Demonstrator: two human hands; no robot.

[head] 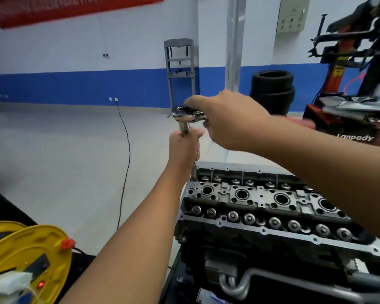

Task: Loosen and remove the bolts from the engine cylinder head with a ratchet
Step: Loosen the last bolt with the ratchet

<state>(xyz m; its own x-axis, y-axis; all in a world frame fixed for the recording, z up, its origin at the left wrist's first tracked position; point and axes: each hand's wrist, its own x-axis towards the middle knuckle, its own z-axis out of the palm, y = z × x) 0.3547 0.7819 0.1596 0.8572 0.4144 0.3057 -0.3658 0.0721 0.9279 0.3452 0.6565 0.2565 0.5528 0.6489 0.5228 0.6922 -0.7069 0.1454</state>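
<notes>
At the lower left sits a yellow cable reel [29,260] with an orange tab and a small red light; a black cable [127,154] trails across the pale floor to a socket on the blue-banded wall; further back a grey press frame [180,71] stands against that wall. Near the middle, the left hand [184,150] is raised above the far left corner of the engine cylinder head [261,207], its grip wrapped round a long extension bar [184,128] that stands almost upright; the lower end of the bar emerges under the fist and reaches down to the far left corner of the head, though whether it sits on a bolt cannot be told. On top of the bar is the ratchet [184,113], its shiny round head level with the floor line; the right hand [226,119] comes in from the right, its grip closed round the ratchet's handle just beside the ratchet head, and most of the handle is hidden by the fingers. Below both forearms the cylinder head lies with its cover off, showing a near row of round valve caps, a middle row of dark round wells and a far row of caps. Behind it stands a stack of tyres [272,91]; at the far right, a red and black tyre machine [355,73].
</notes>
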